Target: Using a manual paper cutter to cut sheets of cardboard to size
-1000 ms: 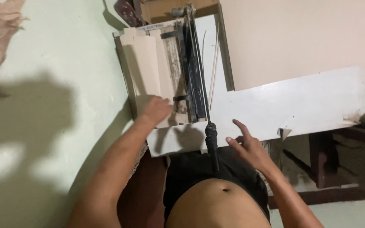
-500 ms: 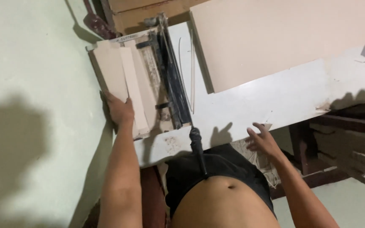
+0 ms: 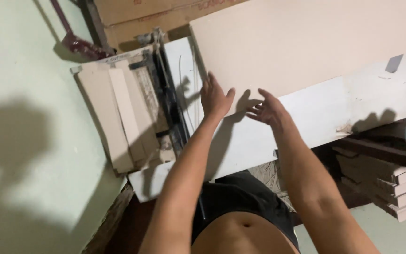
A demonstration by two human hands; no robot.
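Head view: left hand [image 3: 216,98] and right hand [image 3: 269,111] spread wide, empty, at near edge of large beige tile [image 3: 306,42] on white bench [image 3: 334,117], moved right from tile cutter [image 3: 137,110] since earlier.

Brown cardboard box [image 3: 132,16], top edge

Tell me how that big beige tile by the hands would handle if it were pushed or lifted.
The big beige tile looks flat and hard-edged, so it is probably stiff, not floppy. It covers much of the white bench, so it is likely heavy and awkward to lift. Its smooth face may slip under the left hand and right hand; the corners look chip-prone.
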